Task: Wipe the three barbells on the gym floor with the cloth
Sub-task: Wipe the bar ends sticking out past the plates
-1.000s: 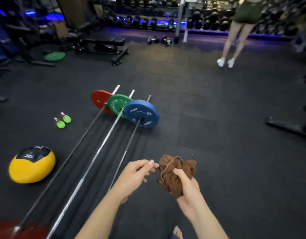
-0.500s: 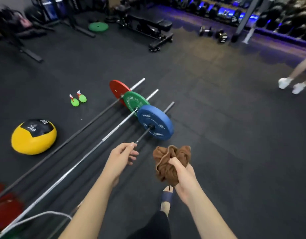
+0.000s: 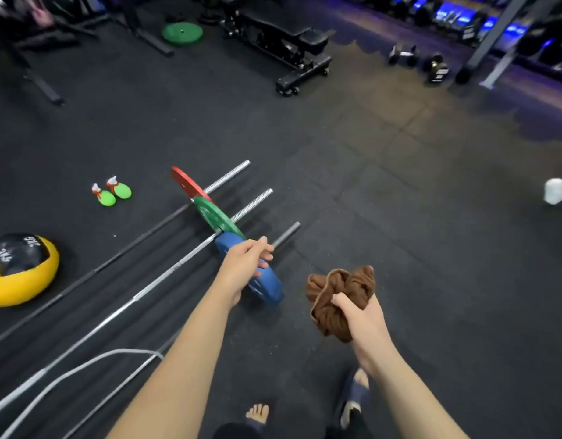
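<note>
The right hand (image 3: 359, 315), lower centre, clutches a bunched brown cloth (image 3: 336, 289), just right of the blue plate (image 3: 268, 291). The left hand (image 3: 245, 264), fingers curled, overlaps that plate on the nearest of three barbells (image 3: 153, 286). Whether it grips the plate is unclear.

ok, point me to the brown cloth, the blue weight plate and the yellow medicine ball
brown cloth (image 3: 340, 286): head view, bunched folds near its top
blue weight plate (image 3: 266, 289): head view, lower part of its face
yellow medicine ball (image 3: 23, 288): head view, yellow lower side
</note>
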Action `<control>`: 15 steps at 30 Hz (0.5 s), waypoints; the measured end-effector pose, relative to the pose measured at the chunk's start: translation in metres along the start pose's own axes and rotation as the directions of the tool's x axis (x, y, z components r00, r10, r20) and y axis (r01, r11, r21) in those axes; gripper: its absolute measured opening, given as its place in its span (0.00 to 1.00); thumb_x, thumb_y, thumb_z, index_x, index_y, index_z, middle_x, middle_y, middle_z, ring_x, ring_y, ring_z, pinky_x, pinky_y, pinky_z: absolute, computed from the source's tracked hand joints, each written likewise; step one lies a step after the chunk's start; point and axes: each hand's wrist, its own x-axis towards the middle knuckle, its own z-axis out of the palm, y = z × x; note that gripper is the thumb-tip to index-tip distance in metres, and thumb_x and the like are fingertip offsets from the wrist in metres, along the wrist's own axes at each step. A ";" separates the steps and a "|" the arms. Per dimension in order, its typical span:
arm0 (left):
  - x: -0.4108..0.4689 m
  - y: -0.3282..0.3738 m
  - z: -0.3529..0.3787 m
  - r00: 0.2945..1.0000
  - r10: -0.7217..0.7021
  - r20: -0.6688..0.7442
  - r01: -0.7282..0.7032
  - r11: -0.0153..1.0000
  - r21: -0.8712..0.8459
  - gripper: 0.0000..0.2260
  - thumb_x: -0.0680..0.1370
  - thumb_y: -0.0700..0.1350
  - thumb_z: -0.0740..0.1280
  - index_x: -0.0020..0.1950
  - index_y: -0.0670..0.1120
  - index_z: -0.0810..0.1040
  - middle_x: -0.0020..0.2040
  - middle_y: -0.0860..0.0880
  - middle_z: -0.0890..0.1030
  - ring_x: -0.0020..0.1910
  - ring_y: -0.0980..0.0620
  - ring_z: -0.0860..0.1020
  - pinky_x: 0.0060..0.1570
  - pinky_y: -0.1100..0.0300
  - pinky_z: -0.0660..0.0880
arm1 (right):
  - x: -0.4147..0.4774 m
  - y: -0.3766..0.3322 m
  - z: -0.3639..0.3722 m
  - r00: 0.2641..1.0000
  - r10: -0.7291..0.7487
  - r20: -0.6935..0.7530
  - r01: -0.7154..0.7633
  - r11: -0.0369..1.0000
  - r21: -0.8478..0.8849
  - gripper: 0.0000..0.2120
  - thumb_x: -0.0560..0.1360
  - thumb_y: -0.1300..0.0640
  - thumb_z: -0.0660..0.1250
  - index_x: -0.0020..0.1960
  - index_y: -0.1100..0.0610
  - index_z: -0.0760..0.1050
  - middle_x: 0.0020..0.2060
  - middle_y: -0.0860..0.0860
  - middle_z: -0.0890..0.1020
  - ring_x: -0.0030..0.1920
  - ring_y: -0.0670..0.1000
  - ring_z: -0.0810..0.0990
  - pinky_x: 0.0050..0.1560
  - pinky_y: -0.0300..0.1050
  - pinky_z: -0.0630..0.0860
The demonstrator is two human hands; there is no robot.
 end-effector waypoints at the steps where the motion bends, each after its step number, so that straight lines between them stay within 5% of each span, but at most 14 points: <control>1: 0.018 0.002 0.009 0.999 -0.012 -0.036 0.012 1.000 0.009 0.15 0.84 0.54 0.63 0.52 0.46 0.85 0.48 0.49 0.86 0.42 0.54 0.79 0.45 0.58 0.76 | 0.027 -0.010 -0.006 1.000 0.012 0.026 -0.012 1.000 -0.016 0.15 0.80 0.75 0.56 0.66 0.69 0.65 0.56 0.63 0.85 0.56 0.64 0.85 0.46 0.55 0.84; 7: 0.085 0.010 0.050 0.921 -0.173 -0.349 0.116 0.977 -0.177 0.14 0.85 0.52 0.63 0.57 0.42 0.82 0.47 0.47 0.82 0.41 0.53 0.76 0.40 0.61 0.72 | 0.171 -0.077 -0.029 0.956 0.157 0.248 -0.102 0.970 -0.222 0.13 0.81 0.74 0.58 0.64 0.66 0.69 0.55 0.60 0.86 0.53 0.60 0.86 0.43 0.50 0.84; 11: 0.108 0.008 0.075 0.824 -0.304 -0.478 0.144 0.928 -0.343 0.11 0.85 0.50 0.63 0.57 0.44 0.80 0.46 0.47 0.82 0.43 0.52 0.77 0.45 0.57 0.75 | 0.250 -0.100 -0.033 0.906 0.281 0.317 -0.128 0.895 -0.428 0.17 0.80 0.70 0.62 0.66 0.57 0.68 0.55 0.58 0.86 0.55 0.60 0.86 0.58 0.62 0.81; 15: 0.153 -0.010 0.087 0.756 -0.387 -0.528 0.160 0.891 -0.425 0.11 0.85 0.50 0.64 0.57 0.45 0.80 0.47 0.48 0.83 0.43 0.52 0.78 0.46 0.56 0.75 | 0.322 -0.103 -0.018 0.861 0.374 0.343 -0.140 0.825 -0.548 0.17 0.78 0.68 0.66 0.65 0.56 0.71 0.55 0.57 0.86 0.56 0.59 0.86 0.61 0.62 0.79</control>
